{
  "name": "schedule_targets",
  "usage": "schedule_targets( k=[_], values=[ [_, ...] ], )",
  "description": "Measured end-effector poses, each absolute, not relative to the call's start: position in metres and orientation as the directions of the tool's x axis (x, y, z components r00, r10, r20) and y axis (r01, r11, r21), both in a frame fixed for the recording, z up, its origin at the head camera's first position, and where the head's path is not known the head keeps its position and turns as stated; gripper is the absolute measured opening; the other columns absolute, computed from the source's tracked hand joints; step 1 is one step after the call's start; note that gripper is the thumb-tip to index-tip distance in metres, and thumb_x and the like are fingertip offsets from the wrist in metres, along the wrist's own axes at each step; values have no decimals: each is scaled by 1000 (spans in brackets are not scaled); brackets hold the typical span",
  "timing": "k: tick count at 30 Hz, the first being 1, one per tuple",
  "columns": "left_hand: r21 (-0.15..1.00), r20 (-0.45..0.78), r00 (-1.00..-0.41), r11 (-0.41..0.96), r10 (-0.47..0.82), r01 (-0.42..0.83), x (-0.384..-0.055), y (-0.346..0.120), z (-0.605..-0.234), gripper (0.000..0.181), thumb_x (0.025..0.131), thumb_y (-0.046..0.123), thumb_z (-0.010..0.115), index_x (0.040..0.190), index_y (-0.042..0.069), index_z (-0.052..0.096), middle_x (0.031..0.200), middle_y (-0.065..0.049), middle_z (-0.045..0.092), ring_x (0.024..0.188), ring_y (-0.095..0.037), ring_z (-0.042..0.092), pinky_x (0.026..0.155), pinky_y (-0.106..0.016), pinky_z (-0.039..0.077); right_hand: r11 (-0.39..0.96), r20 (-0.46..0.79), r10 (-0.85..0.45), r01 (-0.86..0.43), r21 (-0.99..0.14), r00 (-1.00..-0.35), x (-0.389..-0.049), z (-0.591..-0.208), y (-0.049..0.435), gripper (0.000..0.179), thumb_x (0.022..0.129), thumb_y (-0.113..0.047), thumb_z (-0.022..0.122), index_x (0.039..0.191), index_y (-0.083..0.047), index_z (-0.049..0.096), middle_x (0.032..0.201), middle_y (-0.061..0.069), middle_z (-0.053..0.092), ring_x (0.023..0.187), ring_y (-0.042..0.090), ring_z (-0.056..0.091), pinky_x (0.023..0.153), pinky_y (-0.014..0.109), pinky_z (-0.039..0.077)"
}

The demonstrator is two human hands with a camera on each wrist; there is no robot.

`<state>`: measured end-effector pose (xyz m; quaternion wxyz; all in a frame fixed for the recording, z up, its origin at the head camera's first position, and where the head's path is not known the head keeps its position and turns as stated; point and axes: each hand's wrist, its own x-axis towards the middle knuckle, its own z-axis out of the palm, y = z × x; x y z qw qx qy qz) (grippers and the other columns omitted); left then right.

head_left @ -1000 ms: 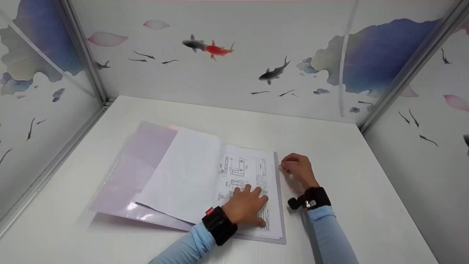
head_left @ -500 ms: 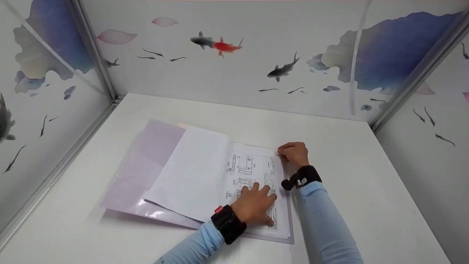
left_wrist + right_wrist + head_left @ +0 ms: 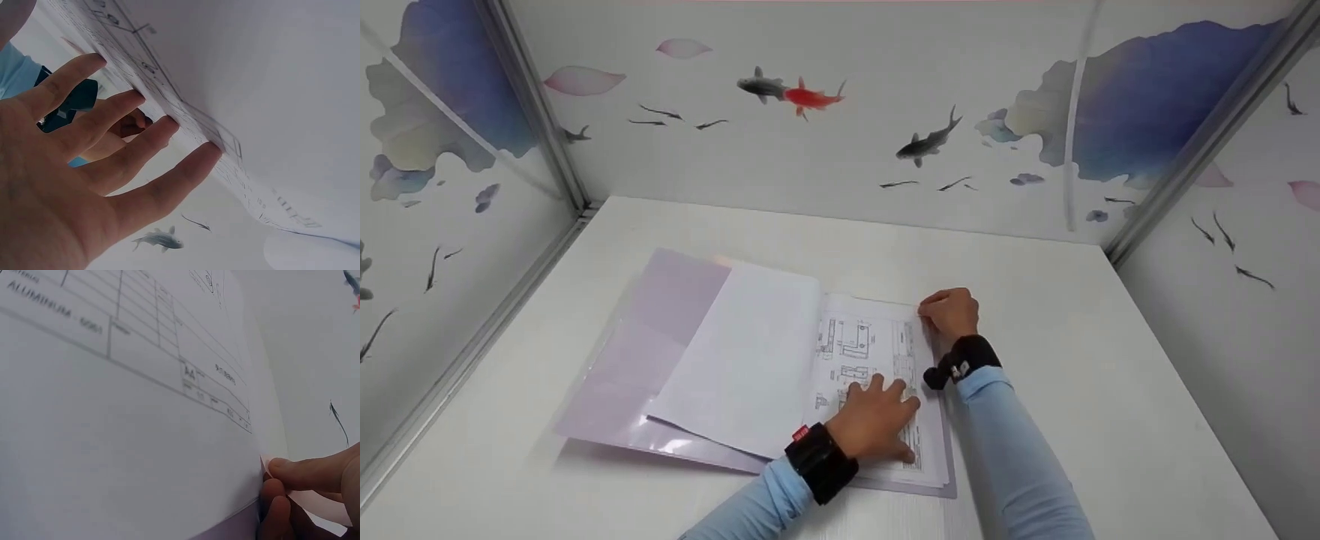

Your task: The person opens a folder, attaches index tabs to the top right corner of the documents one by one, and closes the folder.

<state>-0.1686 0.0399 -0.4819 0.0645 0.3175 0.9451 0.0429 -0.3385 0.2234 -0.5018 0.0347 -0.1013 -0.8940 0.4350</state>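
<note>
An open lilac folder [image 3: 682, 300] holds printed technical drawing sheets [image 3: 877, 315]. My left hand [image 3: 874, 420] rests with spread fingers on the right-hand drawing page; in the left wrist view its fingertips [image 3: 211, 149] touch the paper. At the page's upper right corner, my right hand [image 3: 952, 311] pinches a small pale pink sticky note [image 3: 315, 503] between thumb and fingers. The note's tip meets the page edge in the right wrist view; most of it is hidden by the fingers. A blank white sheet back [image 3: 742, 360] lies turned over to the left.
A peach tab [image 3: 722, 262] peeks from behind the turned sheet's top edge. The folder lies on a white table [image 3: 1035, 292]. Walls with painted fish [image 3: 926, 142] close off the back and sides.
My right hand has moved from beside the folder's right edge up and left to the page's upper right corner, carrying the sticky note. The left hand stays on the page.
</note>
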Motion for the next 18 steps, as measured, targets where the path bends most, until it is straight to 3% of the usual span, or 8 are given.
schedule_targets(
  k=[10,18],
  values=[
    [128,-104,-799,805,592,580,-170,43,-480,74,75,60,85,137,25,64,138,-1,60,118,-27,55,89,-50,53,683,63,183,81,-726,-981,-337,-499,222,16,85,-12,74,97,-4,81,95,17,78,80,27,67,60,25,47],
    [125,-106,-801,807,589,577,-169,42,-482,74,75,61,85,136,25,64,139,-1,60,118,-26,55,90,-50,53,669,13,201,128,-733,-980,-339,-505,223,21,88,-16,78,103,-2,76,96,16,75,77,22,64,62,25,47]
  ],
)
